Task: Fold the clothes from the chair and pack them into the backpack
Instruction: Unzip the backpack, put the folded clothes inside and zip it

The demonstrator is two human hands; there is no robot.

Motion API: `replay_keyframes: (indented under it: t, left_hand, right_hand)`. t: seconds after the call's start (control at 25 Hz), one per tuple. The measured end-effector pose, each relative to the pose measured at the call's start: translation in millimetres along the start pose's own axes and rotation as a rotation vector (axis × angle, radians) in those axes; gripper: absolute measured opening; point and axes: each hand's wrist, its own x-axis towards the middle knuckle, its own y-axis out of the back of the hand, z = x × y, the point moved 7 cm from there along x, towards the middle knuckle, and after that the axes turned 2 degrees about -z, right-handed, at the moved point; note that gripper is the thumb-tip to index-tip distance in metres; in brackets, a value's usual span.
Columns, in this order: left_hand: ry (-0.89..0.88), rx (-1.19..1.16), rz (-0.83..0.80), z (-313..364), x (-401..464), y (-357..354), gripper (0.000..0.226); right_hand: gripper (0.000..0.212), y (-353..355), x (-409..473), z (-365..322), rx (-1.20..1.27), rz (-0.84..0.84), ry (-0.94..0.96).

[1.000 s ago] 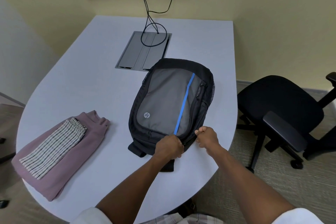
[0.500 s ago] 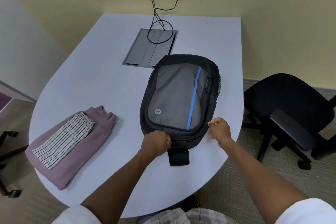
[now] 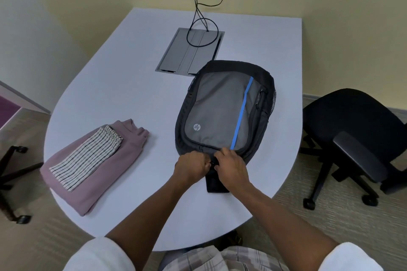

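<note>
The backpack [image 3: 222, 112] lies flat on the white surface [image 3: 123, 86], front panel up, its long axis running from the near edge away toward the wall and leaning slightly right; its top end, with a black strap [image 3: 217, 183] trailing off it, points toward the person. Both hands meet at that near end: the left hand [image 3: 191, 166] is curled and pinches something small and dark at the seam, and the right hand [image 3: 231, 167] is curled beside it, fingers on the same spot. To the left, well apart from the bag, a folded mauve garment [image 3: 105, 178] carries a folded striped garment [image 3: 88, 158] on top. A black office chair [image 3: 352, 125] stands to the right.
</note>
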Motion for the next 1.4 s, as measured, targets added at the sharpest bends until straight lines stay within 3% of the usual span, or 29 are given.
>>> replay_keyframes:
  t: [0.36,0.76,0.92,1.16,1.28,1.4]
  left_hand:
    - [-0.132,0.111,0.034,-18,4,10,0.029]
    - [-0.174,0.192,0.045,-101,17,26,0.032]
    - [-0.211,0.229,0.016,-103,29,27,0.032]
    - [-0.3,0.155,-0.056,-106,38,25,0.027]
    - [-0.362,0.142,-0.089,-106,41,26,0.025]
    - [-0.42,0.165,-0.097,-102,44,29,0.022]
  right_hand:
    - [0.038,2,5,-15,-0.156,0.032,-0.06]
    - [0.025,20,-9,23,-0.154,0.069,-0.23]
    - [0.025,22,-8,29,-0.217,-0.011,-0.348]
    - [0.043,4,14,-31,-0.161,-0.161,-0.313]
    - [0.041,-17,37,-78,-0.179,-0.165,-0.24]
    - [0.037,-30,56,-96,-0.234,-0.147,-0.281]
